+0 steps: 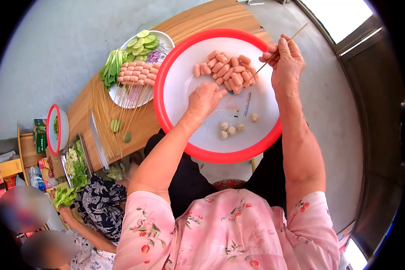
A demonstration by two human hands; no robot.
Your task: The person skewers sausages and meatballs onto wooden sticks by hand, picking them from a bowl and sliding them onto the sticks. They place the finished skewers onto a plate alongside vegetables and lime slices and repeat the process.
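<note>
In the head view, a red-rimmed white basin holds a heap of small pink sausages and several pale meatballs. My right hand pinches a thin bamboo skewer above the basin's right side; its lower end points down at the sausages. At the heap's lower left edge is my left hand, knuckles up and fingers curled inward. Its fingertips are partly hidden, and whatever they hold does not show.
Left of the basin, a white plate carries skewered sausages, cucumber slices and greens. Loose skewers lie on the wooden table. Another person at lower left holds lettuce.
</note>
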